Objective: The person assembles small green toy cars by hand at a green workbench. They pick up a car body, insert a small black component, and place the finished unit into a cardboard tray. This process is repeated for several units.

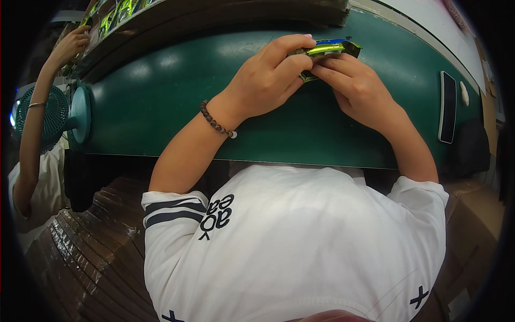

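Observation:
A small shiny packet, yellow-green with a blue patch, is held up over the far side of the green table. My left hand pinches its left end between thumb and fingers. At its near edge, the fingers of my right hand are closed on the same packet. The two hands nearly meet, and they cover much of the packet's near side. A dark beaded bracelet circles my left wrist.
Along the far left edge runs a long brown box with several shiny green packets in it. A co-worker's hand reaches there. A teal fan stands at the left, a phone and small white piece at the right.

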Motion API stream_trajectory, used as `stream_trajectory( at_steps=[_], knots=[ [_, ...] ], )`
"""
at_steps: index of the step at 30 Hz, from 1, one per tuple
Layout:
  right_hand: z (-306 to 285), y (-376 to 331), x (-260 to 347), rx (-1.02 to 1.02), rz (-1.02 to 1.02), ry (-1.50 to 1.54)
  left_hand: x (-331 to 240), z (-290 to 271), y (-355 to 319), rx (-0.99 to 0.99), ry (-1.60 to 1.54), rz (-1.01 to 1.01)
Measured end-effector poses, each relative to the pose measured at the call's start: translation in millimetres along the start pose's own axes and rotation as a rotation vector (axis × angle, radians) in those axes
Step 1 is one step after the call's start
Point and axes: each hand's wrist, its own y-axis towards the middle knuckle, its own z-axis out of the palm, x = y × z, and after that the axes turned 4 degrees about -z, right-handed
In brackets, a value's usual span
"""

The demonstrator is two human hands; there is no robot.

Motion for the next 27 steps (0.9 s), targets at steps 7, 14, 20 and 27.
stream_trajectory(
  at_steps=[7, 14, 20, 27],
  knots=[
    [3, -1, -1, -0.022, 0.047, 0.106, -5, -4, 3, -0.013, 0.291, 0.034],
    [12, -6, -8, -0.077, 0.029, -0.15, 0, -5, 1, 0.068, 0.324, 0.027],
    [17, -2, -13, -0.114, -0.06, -0.226, -7, -2, 1, 0.124, 0.389, -0.03],
    [22, 0, -11, -0.194, -0.016, -0.211, -4, 5, 0, 0.038, 0.418, -0.091]
  ],
)
